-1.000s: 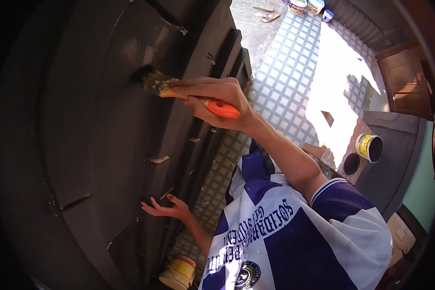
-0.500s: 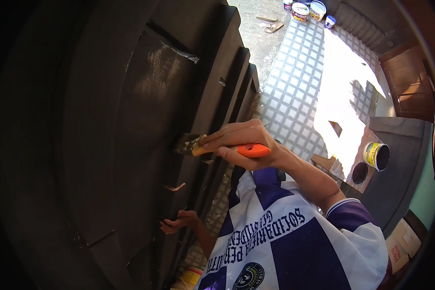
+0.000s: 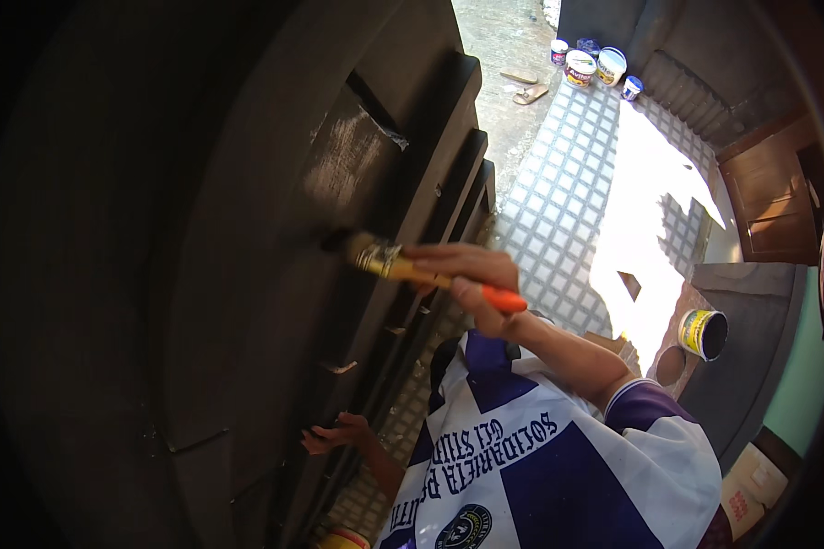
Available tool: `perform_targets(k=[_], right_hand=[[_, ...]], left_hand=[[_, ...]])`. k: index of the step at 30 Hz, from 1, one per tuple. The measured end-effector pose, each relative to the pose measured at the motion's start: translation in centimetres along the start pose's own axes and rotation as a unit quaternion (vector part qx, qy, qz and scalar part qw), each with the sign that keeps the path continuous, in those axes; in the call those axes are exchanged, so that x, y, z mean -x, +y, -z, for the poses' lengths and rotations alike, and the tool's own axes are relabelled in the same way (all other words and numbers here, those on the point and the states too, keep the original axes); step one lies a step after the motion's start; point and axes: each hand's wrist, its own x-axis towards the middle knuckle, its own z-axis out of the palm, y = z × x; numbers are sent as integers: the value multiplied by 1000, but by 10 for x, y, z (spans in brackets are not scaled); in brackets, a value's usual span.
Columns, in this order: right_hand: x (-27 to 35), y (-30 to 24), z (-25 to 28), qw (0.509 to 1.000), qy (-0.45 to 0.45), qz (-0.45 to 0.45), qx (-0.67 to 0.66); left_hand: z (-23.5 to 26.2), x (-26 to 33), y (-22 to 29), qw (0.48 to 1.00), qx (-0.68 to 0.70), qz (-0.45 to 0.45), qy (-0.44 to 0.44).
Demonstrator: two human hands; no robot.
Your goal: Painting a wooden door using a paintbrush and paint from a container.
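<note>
"Paintbrush [image 3: 403,267]: where, which way?"
"At the dark panel [image 3: 238,274], pinched by the right hand [image 3: 476,276]; bristles [image 3: 362,247] pointed left, slightly up; long axis sloped down rightward to the orange handle end [image 3: 507,300]."
"Left hand [image 3: 332,435]?"
"Fingers loosely spread, near the panel."
"Changed since half a second ago?"
"Bristles brought nearer the pale scuffed patch [image 3: 341,165]; axis tilted more, almost level before."

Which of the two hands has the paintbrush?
The right hand, the higher one in the picture: it grips the orange-ended paintbrush, bristles toward the dark panelled surface. The left hand, lower down, is open with nothing visible in it.
</note>
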Motion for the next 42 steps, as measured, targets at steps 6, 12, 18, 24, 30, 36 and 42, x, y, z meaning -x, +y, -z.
perform_targets(k=[6, 12, 18, 24, 30, 36, 42], right_hand=[[-14, -6, -22, 972, 126, -170, 105], [18, -20, -35, 981, 34, -147, -118], [6, 18, -19, 960, 228, -151, -54], [22, 8, -24, 968, -11, -165, -187], [19, 14, -36, 981, 130, -142, -17], [-2, 12, -12, 972, 172, -99, -124], [-17, 1, -32, 988, 141, -7, -65]], left_hand=[[-2, 2, 3, 1000, -7, 16, 5], [-1, 9, 0, 999, -21, 27, -18], [-1, -1, 9, 1000, 5, 21, -5], [6, 0, 6, 1000, 6, 23, -18], [0, 4, 5, 1000, 6, 19, -18], [2, 8, 2, 1000, 7, 18, -17], [-2, 2, 4, 999, 31, 7, -1]])
